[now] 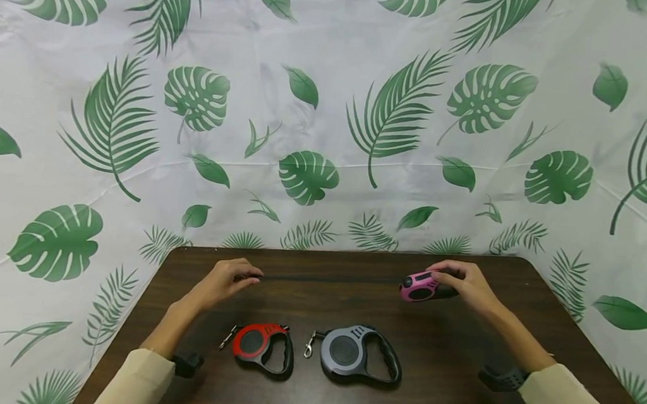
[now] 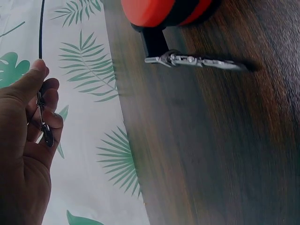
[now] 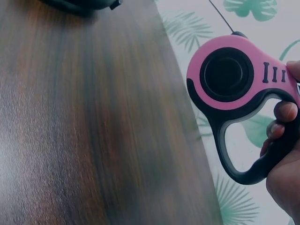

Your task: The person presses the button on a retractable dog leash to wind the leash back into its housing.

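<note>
My right hand (image 1: 465,284) grips a pink and black retractable dog leash (image 1: 421,287) by its handle, raised over the table's far right part. In the right wrist view the fingers pass through the handle loop, and a thin cord leaves the leash's round casing (image 3: 227,75). At the far left, my left hand (image 1: 230,278) pinches the other end of the dark leash cord (image 1: 328,281) between thumb and finger. A metal snap hook (image 2: 46,133) hangs against the fingers in the left wrist view. The cord stretches nearly straight between both hands.
Nearer on the brown wooden table (image 1: 433,401) lie a red and black retractable leash (image 1: 252,341) and a grey and black one (image 1: 343,350), each with a metal clip. A white cloth with green leaf prints (image 1: 318,119) hangs behind the table.
</note>
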`<state>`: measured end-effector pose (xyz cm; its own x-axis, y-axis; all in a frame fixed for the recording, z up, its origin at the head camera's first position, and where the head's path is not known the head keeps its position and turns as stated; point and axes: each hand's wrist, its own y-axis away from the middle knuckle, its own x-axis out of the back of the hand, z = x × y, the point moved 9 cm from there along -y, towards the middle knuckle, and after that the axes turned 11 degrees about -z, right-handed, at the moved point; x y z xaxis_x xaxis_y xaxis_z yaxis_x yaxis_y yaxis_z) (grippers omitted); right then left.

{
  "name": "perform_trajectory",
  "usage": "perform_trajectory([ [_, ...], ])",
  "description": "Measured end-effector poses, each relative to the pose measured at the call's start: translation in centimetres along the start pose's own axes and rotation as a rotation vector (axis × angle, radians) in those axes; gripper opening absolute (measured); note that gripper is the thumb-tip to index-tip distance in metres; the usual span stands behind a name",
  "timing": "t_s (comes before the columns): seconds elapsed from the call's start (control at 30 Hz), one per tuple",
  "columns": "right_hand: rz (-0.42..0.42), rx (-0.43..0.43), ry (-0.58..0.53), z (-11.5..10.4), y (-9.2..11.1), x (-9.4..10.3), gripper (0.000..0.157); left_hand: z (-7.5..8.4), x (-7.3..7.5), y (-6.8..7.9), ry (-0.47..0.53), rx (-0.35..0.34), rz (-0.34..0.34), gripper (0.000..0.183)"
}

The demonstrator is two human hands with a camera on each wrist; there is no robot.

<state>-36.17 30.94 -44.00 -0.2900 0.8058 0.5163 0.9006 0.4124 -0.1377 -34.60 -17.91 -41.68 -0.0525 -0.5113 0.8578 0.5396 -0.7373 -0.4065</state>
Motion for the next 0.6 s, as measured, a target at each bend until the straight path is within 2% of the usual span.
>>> perform_trajectory([
  [0.37, 0.011, -0.021, -0.039, 0.1, -0.4, -1.2, 0.025, 0.3, -0.5, -0.3, 0.035, 0.0, 0.01, 0.02],
  [0.6, 0.007, 0.004, -0.063, -0.5, -0.6, -1.8, 0.025, 0.7, -0.6, -0.6, 0.029, -0.008, 0.027, 0.018],
])
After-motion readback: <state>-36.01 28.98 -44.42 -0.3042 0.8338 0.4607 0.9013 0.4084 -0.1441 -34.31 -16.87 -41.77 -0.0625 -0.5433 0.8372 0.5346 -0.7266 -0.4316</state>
